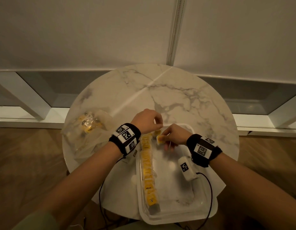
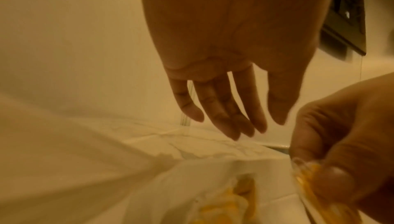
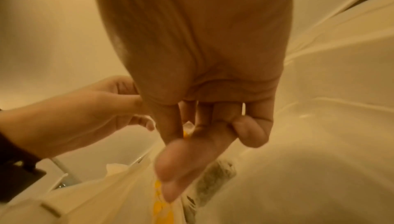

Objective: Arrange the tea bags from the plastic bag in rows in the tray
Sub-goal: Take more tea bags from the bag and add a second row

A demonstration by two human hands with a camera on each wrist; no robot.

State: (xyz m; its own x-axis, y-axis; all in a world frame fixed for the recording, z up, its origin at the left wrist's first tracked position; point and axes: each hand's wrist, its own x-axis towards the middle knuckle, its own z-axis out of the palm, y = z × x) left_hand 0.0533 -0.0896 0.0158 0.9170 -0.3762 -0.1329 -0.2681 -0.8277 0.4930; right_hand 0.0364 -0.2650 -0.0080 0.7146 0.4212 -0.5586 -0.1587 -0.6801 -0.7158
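Observation:
A clear plastic tray lies on the near right of the round marble table. A row of yellow tea bags runs along the tray's left side. My right hand hovers over the far end of the tray and pinches one yellow tea bag just right of the row's far end. My left hand is close beside it at the tray's far rim, fingers straight and hanging, nothing in them. The crumpled plastic bag, with more tea bags inside, lies at the table's left.
The right part of the tray floor holds no tea bags. A black cable trails from my right wrist across the tray's right rim. The far half of the table meets a white wall. A wooden floor lies on both sides.

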